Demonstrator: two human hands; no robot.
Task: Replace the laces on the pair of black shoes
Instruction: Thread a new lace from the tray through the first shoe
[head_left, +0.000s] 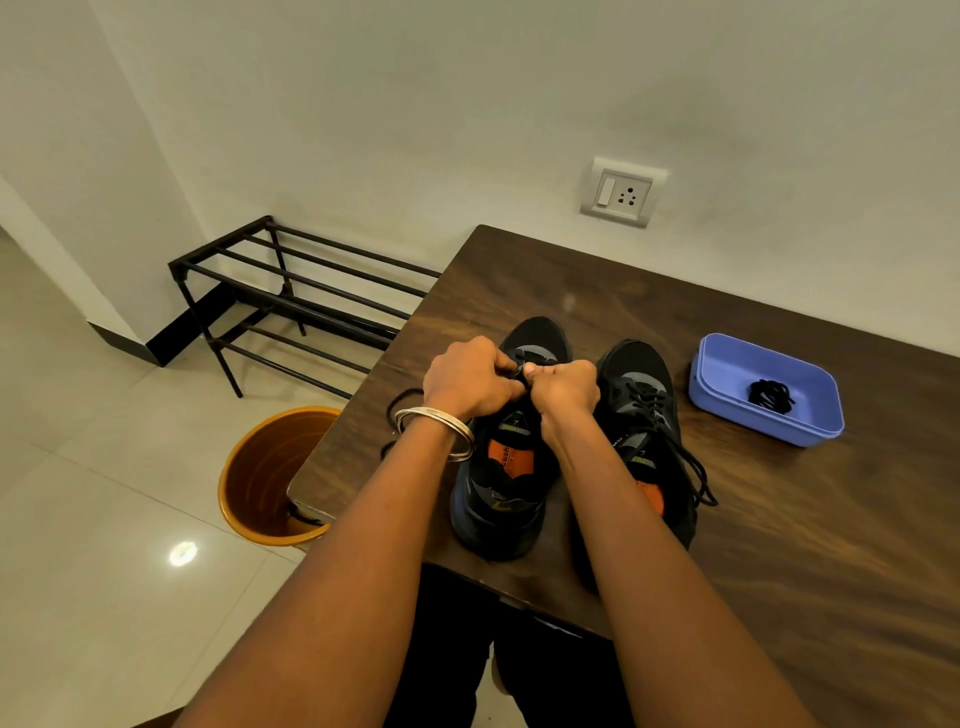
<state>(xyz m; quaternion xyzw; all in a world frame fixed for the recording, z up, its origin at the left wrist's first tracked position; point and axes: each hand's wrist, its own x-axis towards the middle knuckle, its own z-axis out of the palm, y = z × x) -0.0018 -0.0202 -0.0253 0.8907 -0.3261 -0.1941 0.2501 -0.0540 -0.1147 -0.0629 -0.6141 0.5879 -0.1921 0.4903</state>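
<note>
Two black shoes stand side by side on the dark wooden table (779, 519), toes pointing away from me. My left hand (465, 376) and my right hand (563, 387) meet over the front of the left shoe (498, 499), and both pinch its black lace (400, 405) near the lower eyelets. That lace trails off to the left across the table edge. The right shoe (644, 410) is laced, its loose ends lying toward the right. A coiled black lace (771, 397) lies in a blue plastic tub (727, 364) to the right.
An orange bin (260, 467) stands on the tiled floor beside the table's left corner, with something dark inside. Behind it a black metal shoe rack (291, 296) stands against the wall. A wall socket (623, 192) sits above the table's far edge.
</note>
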